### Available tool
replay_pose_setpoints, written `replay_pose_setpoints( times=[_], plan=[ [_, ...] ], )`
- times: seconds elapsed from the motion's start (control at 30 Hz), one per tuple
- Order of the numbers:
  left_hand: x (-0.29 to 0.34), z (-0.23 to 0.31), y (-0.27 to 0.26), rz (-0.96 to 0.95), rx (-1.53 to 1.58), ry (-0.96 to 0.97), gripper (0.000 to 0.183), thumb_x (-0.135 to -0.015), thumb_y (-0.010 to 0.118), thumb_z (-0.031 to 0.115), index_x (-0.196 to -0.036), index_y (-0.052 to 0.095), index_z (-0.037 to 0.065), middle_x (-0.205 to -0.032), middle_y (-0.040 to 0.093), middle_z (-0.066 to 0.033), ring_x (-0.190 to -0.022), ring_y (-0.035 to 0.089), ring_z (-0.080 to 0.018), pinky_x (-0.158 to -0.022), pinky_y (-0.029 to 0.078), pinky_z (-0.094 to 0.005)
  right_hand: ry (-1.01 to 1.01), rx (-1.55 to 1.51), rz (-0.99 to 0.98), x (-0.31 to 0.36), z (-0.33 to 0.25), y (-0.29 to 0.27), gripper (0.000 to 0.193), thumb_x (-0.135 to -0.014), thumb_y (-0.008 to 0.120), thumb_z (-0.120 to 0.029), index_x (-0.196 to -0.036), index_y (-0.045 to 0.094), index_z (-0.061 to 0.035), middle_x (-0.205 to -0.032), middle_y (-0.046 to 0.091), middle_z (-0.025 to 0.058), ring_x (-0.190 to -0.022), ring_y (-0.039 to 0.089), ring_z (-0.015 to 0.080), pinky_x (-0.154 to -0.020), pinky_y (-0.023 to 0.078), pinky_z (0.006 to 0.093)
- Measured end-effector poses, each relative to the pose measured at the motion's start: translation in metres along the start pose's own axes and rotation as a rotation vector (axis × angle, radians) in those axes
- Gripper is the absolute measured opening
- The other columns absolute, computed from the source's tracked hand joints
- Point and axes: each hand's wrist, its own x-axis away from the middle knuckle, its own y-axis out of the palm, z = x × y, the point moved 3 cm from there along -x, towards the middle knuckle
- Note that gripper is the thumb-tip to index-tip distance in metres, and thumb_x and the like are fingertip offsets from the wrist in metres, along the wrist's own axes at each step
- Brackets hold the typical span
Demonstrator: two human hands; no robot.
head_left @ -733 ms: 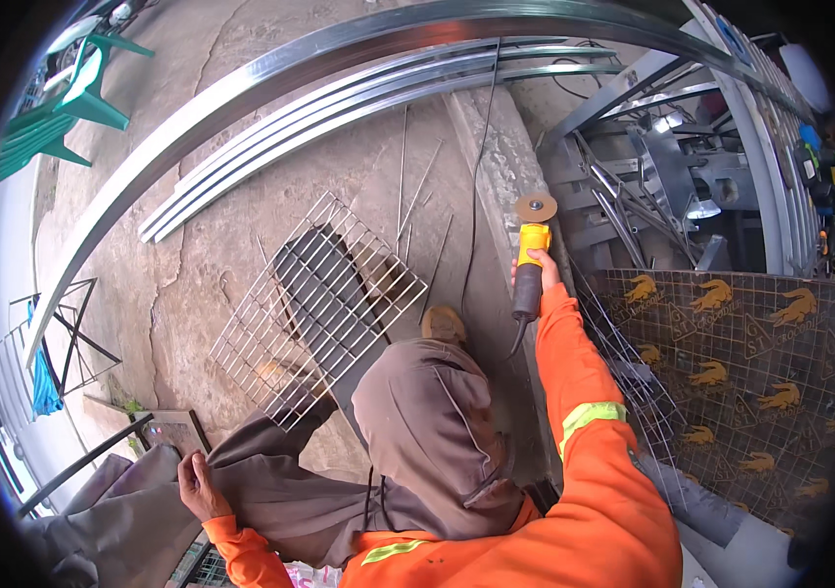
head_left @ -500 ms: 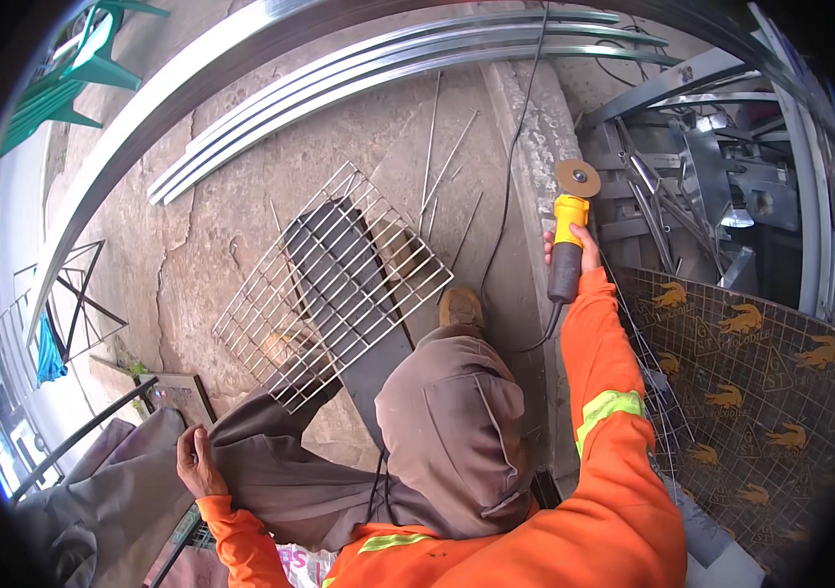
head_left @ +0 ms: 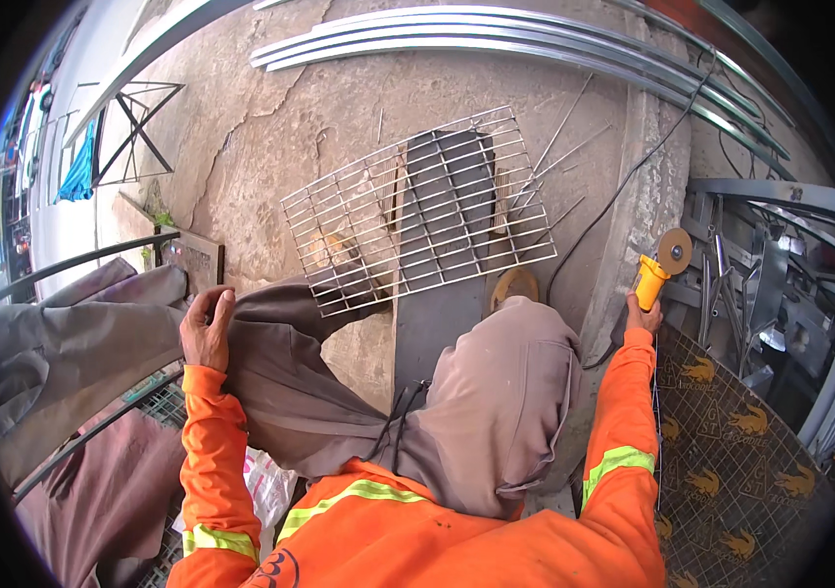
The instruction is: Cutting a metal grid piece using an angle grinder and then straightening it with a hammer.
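My right hand [head_left: 643,314] is wrapped round the body of a yellow angle grinder [head_left: 649,281], held out to the right. The grinder carries a brown disc [head_left: 674,252] at its top end. Over my left thigh hovers my left hand [head_left: 207,328], empty, its fingers loosely bent and the thumb apart. A wire grid panel [head_left: 427,211] lies slanted across a long dark grey board [head_left: 442,338] between my legs. The grid is apart from both hands. Whether the disc spins, I cannot make out.
Long metal channels [head_left: 437,43] lie on the concrete floor at the back. Thin rods [head_left: 564,122] are scattered beyond the grid. A black cable [head_left: 623,186] runs along the right. Scrap metal [head_left: 780,284] and a patterned brown sheet [head_left: 731,470] fill the right side.
The view has swung left, so the grid and board appear farther right and straighter. My left hand shows higher in the picture. The grinder, still in my right hand, has tilted and appears farther right and lower.
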Motion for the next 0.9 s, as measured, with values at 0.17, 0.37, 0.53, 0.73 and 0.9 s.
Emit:
replay_pose_setpoints(
  times=[0.17, 0.37, 0.53, 0.73, 0.9],
  plan=[
    [0.005, 0.003, -0.005, 0.049, -0.047, -0.042, 0.034, -0.093, 0.064, 0.031, -0.104, 0.068, 0.0, -0.089, 0.071, -0.0103, -0.083, 0.064, -0.015, -0.08, 0.048, -0.0284, -0.059, -0.067, -0.053, -0.001, 0.003, -0.004, 0.076, -0.068, 0.078, -0.055, -0.125, 0.061, -0.0079, -0.116, 0.064, 0.0197, -0.112, 0.059, 0.037, -0.096, 0.045, 0.0444],
    [0.003, -0.005, -0.01, -0.035, -0.15, -0.031, 0.039, -0.092, 0.062, 0.042, -0.105, 0.071, 0.006, -0.092, 0.072, -0.0114, -0.088, 0.068, -0.0215, -0.082, 0.05, -0.0331, -0.086, -0.178, -0.153, 0.006, 0.024, -0.008, 0.075, -0.071, 0.082, -0.04, -0.131, 0.056, -0.0021, -0.118, 0.066, 0.0163, -0.11, 0.062, 0.0303, -0.098, 0.046, 0.0379],
    [-0.052, -0.033, 0.029, -0.384, -0.244, -0.022, 0.063, -0.091, 0.055, 0.058, -0.114, 0.067, 0.001, -0.099, 0.07, -0.0153, -0.091, 0.067, -0.0203, -0.079, 0.051, -0.0329, -0.087, -0.149, -0.051, 0.034, 0.01, -0.039, 0.06, -0.078, 0.077, -0.031, -0.126, 0.06, 0.0017, -0.124, 0.063, 0.0199, -0.114, 0.061, 0.0291, -0.101, 0.044, 0.0376],
    [-0.079, -0.072, 0.162, -0.212, 0.684, -0.705, 0.097, -0.075, 0.061, 0.077, -0.13, 0.056, -0.002, -0.106, 0.07, -0.0172, -0.093, 0.068, -0.0278, -0.079, 0.053, -0.0365, -0.252, -0.83, -0.466, 0.138, -0.076, -0.166, 0.044, -0.094, 0.066, -0.027, -0.129, 0.057, -0.0007, -0.125, 0.062, 0.0058, -0.111, 0.058, 0.0145, -0.095, 0.046, 0.0293],
    [-0.039, -0.036, 0.146, -0.423, 1.063, -0.498, 0.059, -0.089, 0.061, 0.058, -0.121, 0.059, 0.008, -0.104, 0.071, -0.0098, -0.085, 0.068, -0.0159, -0.073, 0.051, -0.0261, -0.243, -0.862, -0.22, 0.238, -0.149, -0.282, 0.039, -0.097, 0.061, -0.024, -0.129, 0.056, -0.0035, -0.118, 0.063, 0.0045, -0.102, 0.06, 0.0118, -0.084, 0.048, 0.0261]
  ],
)
